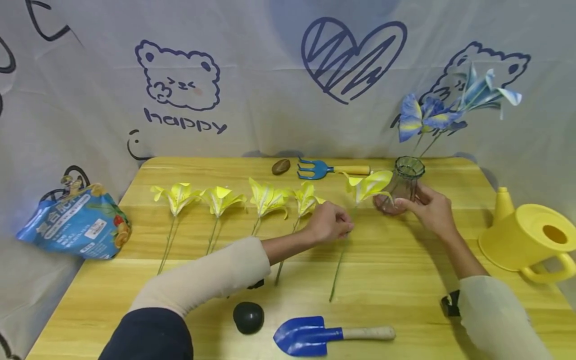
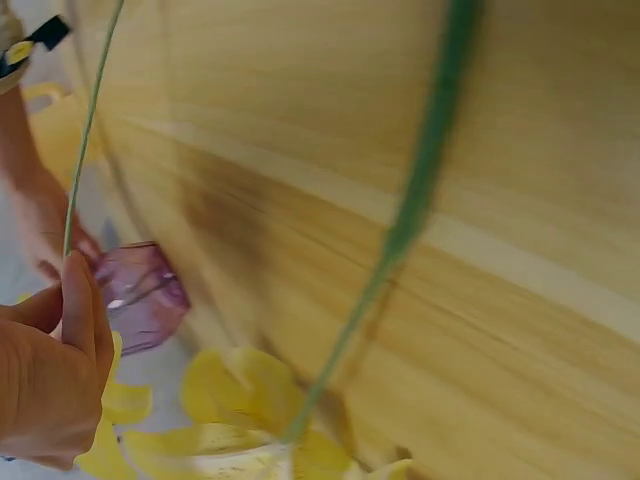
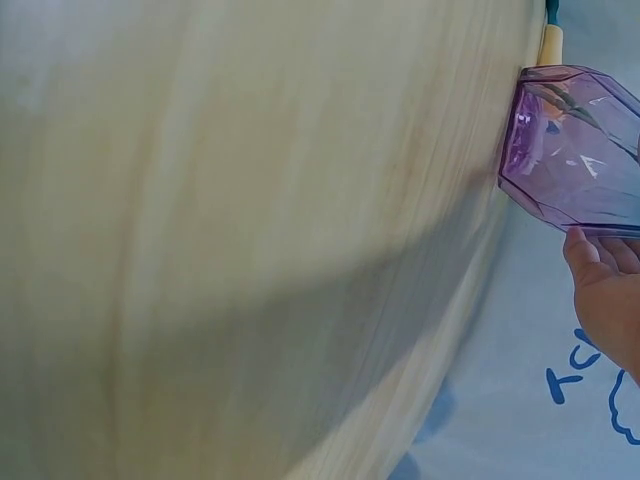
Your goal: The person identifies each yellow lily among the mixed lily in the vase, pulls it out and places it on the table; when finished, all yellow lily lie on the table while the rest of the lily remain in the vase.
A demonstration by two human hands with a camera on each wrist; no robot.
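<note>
My left hand (image 1: 330, 222) pinches the thin green stem of a yellow artificial lily (image 1: 366, 186), its bloom up beside the vase. In the left wrist view, thumb and fingers of the left hand (image 2: 55, 370) meet on that stem (image 2: 88, 140). My right hand (image 1: 433, 207) holds the side of a clear, purple-tinted faceted glass vase (image 1: 402, 190), which is tilted. Inside the vase stand a blue-and-yellow iris (image 1: 416, 120) and a pale blue lily (image 1: 486, 95). The right wrist view has the vase (image 3: 570, 160) with the right hand (image 3: 610, 300) against its side.
Several yellow lilies (image 1: 216, 201) lie in a row on the wooden table (image 1: 405, 300). Behind are a brown stone (image 1: 281, 167) and a blue hand rake (image 1: 319, 170). In front lie a black stone (image 1: 248, 318) and blue trowel (image 1: 306, 336). A yellow watering can (image 1: 522, 240) and blue bag (image 1: 85, 222) flank these.
</note>
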